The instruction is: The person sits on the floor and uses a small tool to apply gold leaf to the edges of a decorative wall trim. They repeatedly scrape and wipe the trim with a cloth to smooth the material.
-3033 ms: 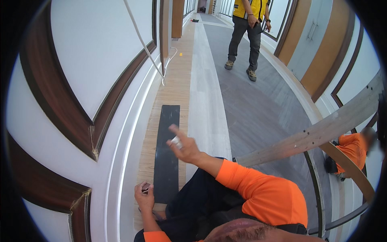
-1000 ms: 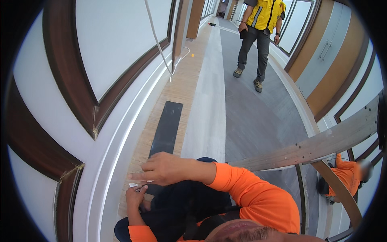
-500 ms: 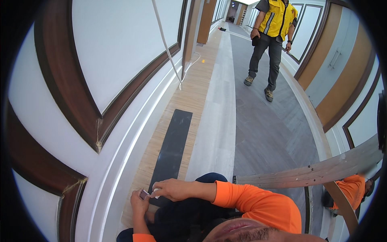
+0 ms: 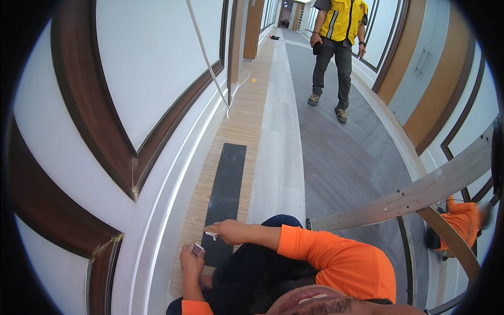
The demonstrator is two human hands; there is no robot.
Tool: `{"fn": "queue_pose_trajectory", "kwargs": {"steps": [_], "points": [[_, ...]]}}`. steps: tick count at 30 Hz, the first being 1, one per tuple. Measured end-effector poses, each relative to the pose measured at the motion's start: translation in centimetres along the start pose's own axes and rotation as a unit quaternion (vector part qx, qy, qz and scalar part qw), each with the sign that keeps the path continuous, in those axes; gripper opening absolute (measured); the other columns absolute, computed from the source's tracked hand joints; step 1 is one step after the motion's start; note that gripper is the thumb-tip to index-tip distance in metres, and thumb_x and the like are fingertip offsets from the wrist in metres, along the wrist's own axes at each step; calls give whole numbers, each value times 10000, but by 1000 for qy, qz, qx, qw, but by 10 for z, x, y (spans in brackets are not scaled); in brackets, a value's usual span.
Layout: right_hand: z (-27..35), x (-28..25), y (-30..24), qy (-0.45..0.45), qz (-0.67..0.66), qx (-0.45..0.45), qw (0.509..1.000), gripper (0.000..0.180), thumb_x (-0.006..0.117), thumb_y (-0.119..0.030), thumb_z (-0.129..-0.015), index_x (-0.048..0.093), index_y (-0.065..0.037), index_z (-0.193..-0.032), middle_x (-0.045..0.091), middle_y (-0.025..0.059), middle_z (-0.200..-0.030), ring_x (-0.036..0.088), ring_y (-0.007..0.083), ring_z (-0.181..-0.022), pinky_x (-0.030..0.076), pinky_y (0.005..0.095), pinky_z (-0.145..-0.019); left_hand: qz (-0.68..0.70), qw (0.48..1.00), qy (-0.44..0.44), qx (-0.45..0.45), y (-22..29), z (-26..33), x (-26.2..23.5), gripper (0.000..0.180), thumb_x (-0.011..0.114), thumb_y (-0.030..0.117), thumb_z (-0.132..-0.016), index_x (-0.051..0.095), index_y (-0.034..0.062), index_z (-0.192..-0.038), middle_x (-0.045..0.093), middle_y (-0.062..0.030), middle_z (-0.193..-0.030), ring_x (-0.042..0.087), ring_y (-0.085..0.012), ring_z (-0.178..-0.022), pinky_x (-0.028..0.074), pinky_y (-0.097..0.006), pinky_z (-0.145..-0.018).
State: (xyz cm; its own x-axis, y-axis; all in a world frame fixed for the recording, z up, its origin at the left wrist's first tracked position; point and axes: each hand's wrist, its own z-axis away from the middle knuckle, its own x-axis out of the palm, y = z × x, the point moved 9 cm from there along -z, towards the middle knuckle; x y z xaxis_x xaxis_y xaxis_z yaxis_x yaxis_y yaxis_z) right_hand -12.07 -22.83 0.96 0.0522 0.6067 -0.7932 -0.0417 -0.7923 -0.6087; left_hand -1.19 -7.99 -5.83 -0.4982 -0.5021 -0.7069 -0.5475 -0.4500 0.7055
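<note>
Low over the floor by the wall, my left hand [image 4: 190, 262] grips a small flat rectangular piece [image 4: 197, 250] with a dark brownish face and pale edges; its exact kind is too small to tell. My right hand [image 4: 230, 231] is closed on a crumpled bit of white tissue or cloth [image 4: 211, 234], a short way beyond my left hand and to its right. Beneath the right hand lies a long black plank [image 4: 226, 178] on the wood-look flooring. My bent legs partly cover its near end.
A white panelled wall with dark wooden mouldings [image 4: 126, 173] runs along my left. A pale cable [image 4: 207, 58] hangs down to the floor. A person in a yellow vest [image 4: 338, 23] stands ahead on grey flooring. At right are a metal beam [image 4: 399, 202] and a crouching person in orange [image 4: 457, 226].
My right hand has moved away from the piece in my left hand, carrying the white tissue or cloth up and to the right. The dark face of the piece now shows more fully.
</note>
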Motion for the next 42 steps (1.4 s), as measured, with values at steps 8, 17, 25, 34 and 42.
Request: {"fn": "queue_pose_trajectory", "kwargs": {"steps": [8,17,25,34,42], "points": [[3,24,-4,-19,29,-33,999,273,593,-174,-1000,607,-29,-1231,709,249,-1018,698,467,-935,543,543,-795,1,998,58,28,12,1,-17,520,846,101,-751,725,-16,-1243,671,-211,-1017,681,-408,-962,544,-454,-872],[0,-39,-18,81,-83,-5,993,286,564,-244,-1043,639,-67,-1254,684,231,-1117,658,469,-1039,532,529,-884,9,999,37,17,10,7,-8,470,828,242,-814,731,-20,-1193,672,-217,-960,684,-406,-929,543,-466,-826],[-67,-186,-64,349,-203,-26,914,332,718,-97,-974,668,-69,-1301,695,182,-1157,672,227,-775,527,347,-677,-1,997,-45,-62,-6,3,18,586,756,498,-919,718,24,-1262,689,-221,-1142,680,-408,-1062,539,-457,-933],[-140,-153,-78,461,-221,-97,854,204,766,-140,-928,731,-16,-1086,681,140,-1022,697,326,-835,555,405,-720,-26,989,-141,-46,-6,-8,50,563,727,423,-955,688,-3,-1321,676,-223,-1151,669,-411,-1074,532,-440,-934],[-152,-106,-125,476,-126,-137,859,151,738,-52,-906,757,-24,-1053,643,136,-896,658,295,-698,539,397,-634,21,985,-169,-37,-7,-11,58,427,730,302,-933,695,53,-1277,671,-228,-1172,661,-416,-1073,525,-463,-942]]}}
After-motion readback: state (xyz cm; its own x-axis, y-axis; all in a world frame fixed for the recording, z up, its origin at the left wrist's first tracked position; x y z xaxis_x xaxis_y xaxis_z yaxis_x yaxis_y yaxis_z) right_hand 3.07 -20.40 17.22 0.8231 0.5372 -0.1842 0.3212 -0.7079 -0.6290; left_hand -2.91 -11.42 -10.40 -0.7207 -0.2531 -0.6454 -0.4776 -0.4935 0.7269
